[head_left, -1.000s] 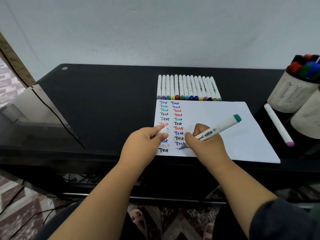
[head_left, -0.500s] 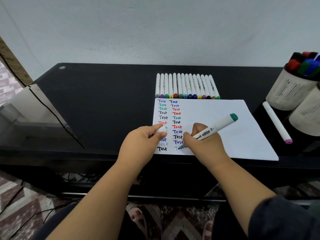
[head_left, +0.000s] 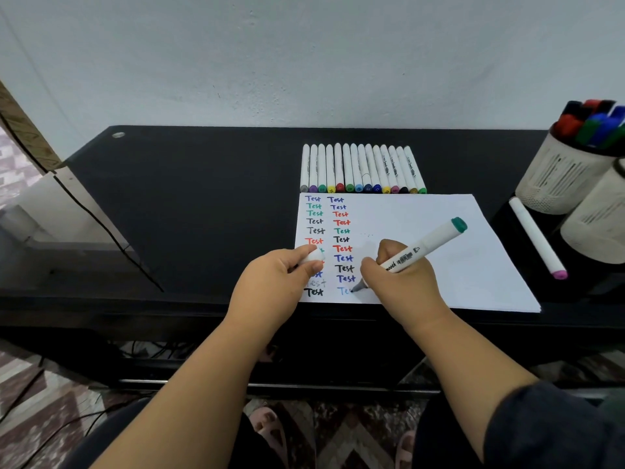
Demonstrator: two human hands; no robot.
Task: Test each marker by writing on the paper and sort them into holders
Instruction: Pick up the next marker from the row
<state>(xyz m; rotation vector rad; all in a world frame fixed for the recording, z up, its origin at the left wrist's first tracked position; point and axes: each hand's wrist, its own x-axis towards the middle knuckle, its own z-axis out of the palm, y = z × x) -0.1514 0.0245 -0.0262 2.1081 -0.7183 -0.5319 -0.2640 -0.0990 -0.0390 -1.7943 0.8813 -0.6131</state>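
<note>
Marker (head_left: pixel 422 248) in right hand (head_left: pixel 402 282), tip on paper (head_left: pixel 456 265), cap (head_left: pixel 313 257) in left hand (head_left: pixel 270 289)

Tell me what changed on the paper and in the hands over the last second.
The right hand has moved the marker tip rightward along the bottom line of the second column on the paper, and the pale blue word grew from a bare "T" to "Te". Nothing was picked up or let go. The left hand keeps its grip on the white cap; the marker row, the loose pink-tipped marker and the holders stayed put.
</note>
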